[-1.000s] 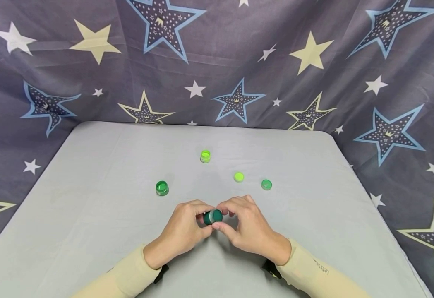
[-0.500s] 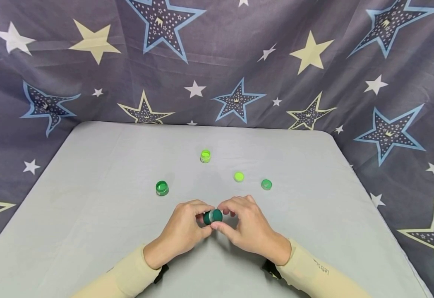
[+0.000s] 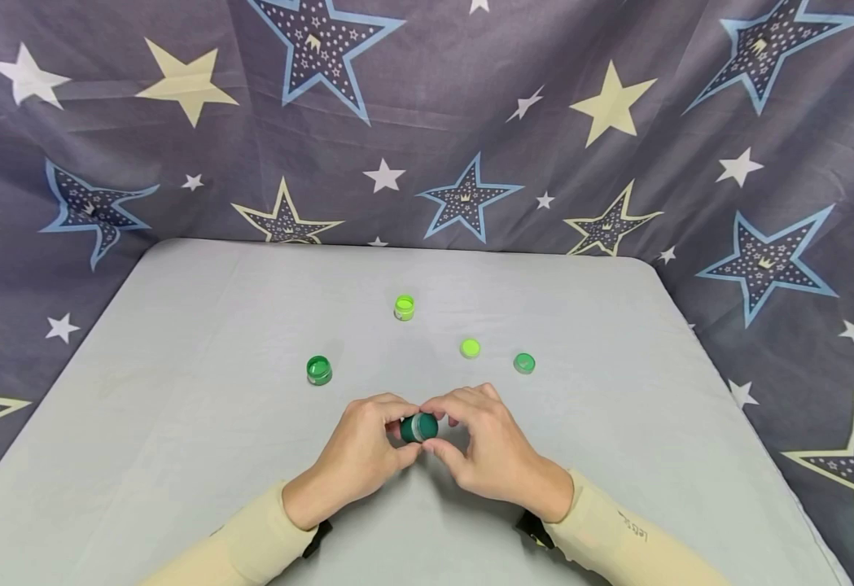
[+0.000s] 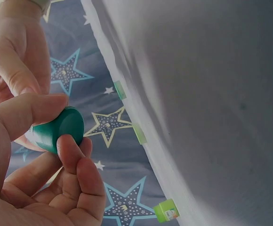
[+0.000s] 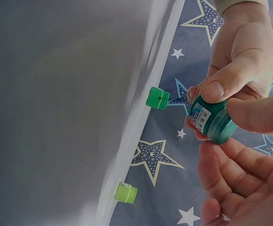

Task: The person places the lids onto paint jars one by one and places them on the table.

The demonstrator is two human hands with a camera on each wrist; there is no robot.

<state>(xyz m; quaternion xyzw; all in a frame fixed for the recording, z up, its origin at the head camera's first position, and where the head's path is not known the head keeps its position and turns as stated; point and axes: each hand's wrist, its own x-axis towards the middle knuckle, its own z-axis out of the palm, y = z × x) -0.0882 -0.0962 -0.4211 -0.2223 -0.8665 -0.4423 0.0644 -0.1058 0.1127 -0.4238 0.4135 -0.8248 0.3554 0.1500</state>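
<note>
A small dark green paint jar [image 3: 409, 428] is tilted between both hands, near the front middle of the table. My left hand [image 3: 364, 443] grips its body between thumb and fingers. A white label with printed characters shows on the jar in the right wrist view. The jar's dark green lid [image 5: 222, 133] is on, facing right. Thumb and fingertips of my right hand [image 3: 488, 448] pinch this lid from opposite sides. The jar's base is hidden in the left hand's fingers.
Beyond the hands, an uncapped green jar [image 3: 319, 370] stands at left and an uncapped lime jar [image 3: 405, 308] farther back. A lime lid [image 3: 470, 348] and a green lid [image 3: 524, 363] lie at right on the grey table [image 3: 199, 391]. Star-printed cloth [image 3: 427, 122] hangs around.
The right hand's index finger has shifted slightly left and its thumb slightly right around the lid. The left hand and the jar stay in place.
</note>
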